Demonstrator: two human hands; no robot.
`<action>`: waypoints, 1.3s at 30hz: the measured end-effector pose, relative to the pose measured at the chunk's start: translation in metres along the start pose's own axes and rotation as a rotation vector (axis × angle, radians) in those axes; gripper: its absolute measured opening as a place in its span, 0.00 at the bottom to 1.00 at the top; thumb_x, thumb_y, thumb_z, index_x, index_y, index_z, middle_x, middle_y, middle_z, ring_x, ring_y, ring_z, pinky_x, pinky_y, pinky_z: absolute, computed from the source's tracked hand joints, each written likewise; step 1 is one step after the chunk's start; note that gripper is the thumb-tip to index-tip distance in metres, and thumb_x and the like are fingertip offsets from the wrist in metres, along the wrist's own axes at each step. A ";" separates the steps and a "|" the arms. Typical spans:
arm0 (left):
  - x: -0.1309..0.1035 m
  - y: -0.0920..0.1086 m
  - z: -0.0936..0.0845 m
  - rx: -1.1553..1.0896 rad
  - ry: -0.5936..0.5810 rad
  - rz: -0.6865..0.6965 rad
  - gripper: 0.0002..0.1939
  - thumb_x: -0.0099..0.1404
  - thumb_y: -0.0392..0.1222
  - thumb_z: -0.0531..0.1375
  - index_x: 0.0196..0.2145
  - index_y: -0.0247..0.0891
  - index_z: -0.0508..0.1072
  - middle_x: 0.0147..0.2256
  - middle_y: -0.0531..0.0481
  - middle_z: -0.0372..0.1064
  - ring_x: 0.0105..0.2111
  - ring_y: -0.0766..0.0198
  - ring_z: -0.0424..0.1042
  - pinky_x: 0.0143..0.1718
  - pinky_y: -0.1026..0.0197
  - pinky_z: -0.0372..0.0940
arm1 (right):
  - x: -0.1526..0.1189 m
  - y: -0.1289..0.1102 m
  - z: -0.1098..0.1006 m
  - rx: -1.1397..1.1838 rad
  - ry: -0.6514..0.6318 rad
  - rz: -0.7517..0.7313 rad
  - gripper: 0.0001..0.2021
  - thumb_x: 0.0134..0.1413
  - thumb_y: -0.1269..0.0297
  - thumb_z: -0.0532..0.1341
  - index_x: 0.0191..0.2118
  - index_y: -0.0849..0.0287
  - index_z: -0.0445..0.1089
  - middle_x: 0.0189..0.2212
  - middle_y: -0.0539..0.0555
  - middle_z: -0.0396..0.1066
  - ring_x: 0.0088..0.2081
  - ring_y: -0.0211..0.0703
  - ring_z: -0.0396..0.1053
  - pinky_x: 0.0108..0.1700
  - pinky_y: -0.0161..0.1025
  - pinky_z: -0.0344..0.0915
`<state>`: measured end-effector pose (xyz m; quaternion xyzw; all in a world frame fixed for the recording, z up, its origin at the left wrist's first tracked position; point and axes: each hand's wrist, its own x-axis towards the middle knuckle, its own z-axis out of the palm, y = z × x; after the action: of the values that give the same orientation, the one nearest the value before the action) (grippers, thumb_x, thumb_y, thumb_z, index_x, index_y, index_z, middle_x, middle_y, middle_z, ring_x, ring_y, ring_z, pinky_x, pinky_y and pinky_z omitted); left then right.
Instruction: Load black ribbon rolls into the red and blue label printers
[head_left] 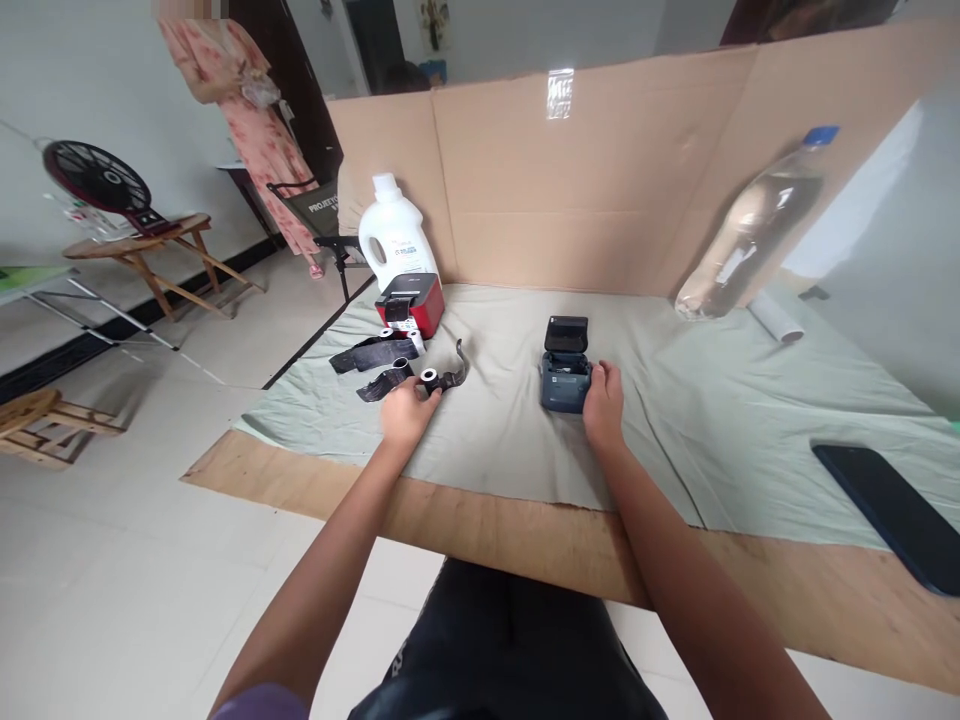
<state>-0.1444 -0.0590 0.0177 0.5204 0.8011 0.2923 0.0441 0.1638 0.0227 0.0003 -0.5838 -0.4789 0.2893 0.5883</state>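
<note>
On your far left, a black fan (97, 178) is standing on a wooden stool (187, 226), and a person (266, 150) in a floral dress is standing beyond the counter (300, 466). Unrolled black strips (371, 356) are lying before a red-and-black box (429, 305), with a white jug (403, 235) standing behind it. Your left grip (406, 412) is touching a small black roll (430, 386), its loose end curling rightward; I cannot tell whether you are clenching it. Mid-counter, a dark device (566, 393) is sitting with its lid raised. Your right grip (603, 405) is touching its right side; how firmly, I cannot tell. Farther right, a clear bottle (765, 225) is leaning, a tube (775, 318) is lying beside it, and a phone (892, 515) is lying nearer you.
</note>
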 end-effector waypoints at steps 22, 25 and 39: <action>0.014 0.072 -0.036 -1.044 -0.034 -0.036 0.30 0.51 0.59 0.72 0.44 0.38 0.71 0.30 0.48 0.77 0.32 0.55 0.78 0.34 0.55 0.71 | -0.016 -0.029 -0.005 0.004 -0.102 -0.363 0.16 0.61 0.55 0.56 0.50 0.55 0.71 0.50 0.60 0.71 0.54 0.53 0.67 0.58 0.52 0.64; 0.003 0.117 0.005 -1.159 -0.315 0.001 0.33 0.48 0.59 0.74 0.44 0.36 0.74 0.32 0.47 0.79 0.32 0.56 0.78 0.35 0.57 0.71 | -0.020 -0.043 -0.008 0.156 -0.351 -0.352 0.16 0.64 0.54 0.55 0.51 0.53 0.71 0.45 0.56 0.74 0.45 0.48 0.72 0.50 0.46 0.69; -0.044 0.145 0.095 -1.101 -0.593 0.154 0.48 0.59 0.51 0.68 0.71 0.37 0.53 0.27 0.53 0.74 0.21 0.63 0.70 0.27 0.59 0.67 | 0.036 -0.011 -0.026 -0.117 -0.328 -0.268 0.17 0.53 0.59 0.59 0.48 0.55 0.74 0.42 0.54 0.78 0.38 0.47 0.69 0.41 0.44 0.66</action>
<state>0.0286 -0.0148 0.0036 0.5366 0.4469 0.5074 0.5048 0.1983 0.0432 0.0224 -0.4931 -0.6574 0.2713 0.5010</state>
